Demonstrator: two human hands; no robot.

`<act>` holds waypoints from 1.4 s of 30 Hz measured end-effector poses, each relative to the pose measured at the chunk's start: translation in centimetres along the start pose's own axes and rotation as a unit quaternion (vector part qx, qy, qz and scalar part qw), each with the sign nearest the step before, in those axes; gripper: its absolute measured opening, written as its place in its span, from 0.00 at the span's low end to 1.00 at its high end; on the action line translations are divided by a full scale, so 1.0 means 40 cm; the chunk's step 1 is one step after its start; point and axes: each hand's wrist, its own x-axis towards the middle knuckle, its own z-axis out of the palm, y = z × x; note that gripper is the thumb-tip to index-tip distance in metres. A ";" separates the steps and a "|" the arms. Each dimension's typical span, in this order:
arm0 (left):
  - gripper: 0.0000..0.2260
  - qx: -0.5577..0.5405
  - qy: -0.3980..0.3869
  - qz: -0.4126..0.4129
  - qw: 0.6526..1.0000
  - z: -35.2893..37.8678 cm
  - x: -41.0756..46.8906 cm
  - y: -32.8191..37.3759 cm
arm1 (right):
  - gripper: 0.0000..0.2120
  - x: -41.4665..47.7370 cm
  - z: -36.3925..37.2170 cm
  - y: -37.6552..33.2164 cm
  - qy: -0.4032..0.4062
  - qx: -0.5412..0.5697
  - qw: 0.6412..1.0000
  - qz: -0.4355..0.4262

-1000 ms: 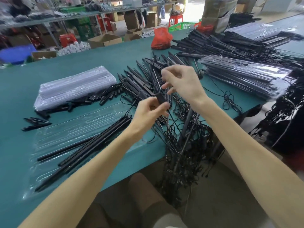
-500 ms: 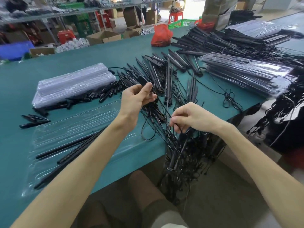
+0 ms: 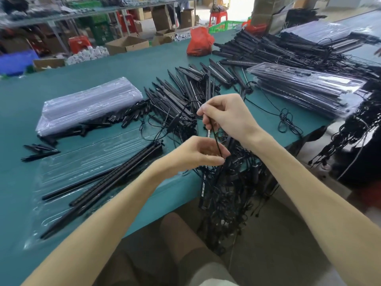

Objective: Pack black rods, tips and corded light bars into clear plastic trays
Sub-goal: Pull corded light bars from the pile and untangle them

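A bundled black cord (image 3: 216,139) runs taut between my two hands above the table's front edge. My right hand (image 3: 228,115) pinches its upper end; my left hand (image 3: 198,154) grips its lower end with curled fingers. Below them a tangle of cords (image 3: 233,195) hangs over the edge. Corded light bars (image 3: 181,98) fan out on the green table behind my hands. A clear plastic tray (image 3: 82,162) lies at front left with black rods (image 3: 107,182) in it. Loose black tips (image 3: 39,151) lie to its left.
A stack of empty clear trays (image 3: 88,106) sits at left. Filled trays (image 3: 309,87) are stacked at right, with more light bars (image 3: 274,50) and a red bag (image 3: 200,41) behind. The green table (image 3: 123,65) ends near my knees. Shelves and boxes stand beyond.
My right hand rose from the hanging tangle up to the cord's top end. My left hand dropped from the light bars to the table's edge and took the cord's lower end.
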 end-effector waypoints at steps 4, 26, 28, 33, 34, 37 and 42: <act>0.08 0.083 0.083 0.023 0.993 0.023 0.014 -0.010 | 0.09 0.009 -0.003 0.004 -0.007 0.004 1.000 0.006; 0.09 -0.005 0.144 -0.018 0.989 0.027 0.033 -0.044 | 0.12 -0.087 -0.054 0.114 -0.027 -0.352 0.931 0.093; 0.09 -0.007 0.127 -0.019 0.992 0.023 0.024 -0.043 | 0.08 -0.079 -0.056 0.124 0.007 -0.252 0.959 0.126; 0.05 0.008 0.097 -0.020 0.995 0.023 0.015 -0.033 | 0.07 -0.063 -0.047 0.128 0.089 -0.114 0.980 0.139; 0.04 0.013 0.089 -0.018 0.996 0.022 0.014 -0.030 | 0.07 -0.059 -0.045 0.126 0.099 -0.115 0.979 0.133; 0.05 0.036 0.090 -0.021 0.995 0.025 0.016 -0.024 | 0.11 -0.042 -0.042 0.116 0.112 -0.098 0.981 0.122; 0.07 0.046 0.111 -0.037 0.992 0.035 0.023 -0.016 | 0.20 -0.043 -0.042 0.108 0.079 -0.201 0.969 0.119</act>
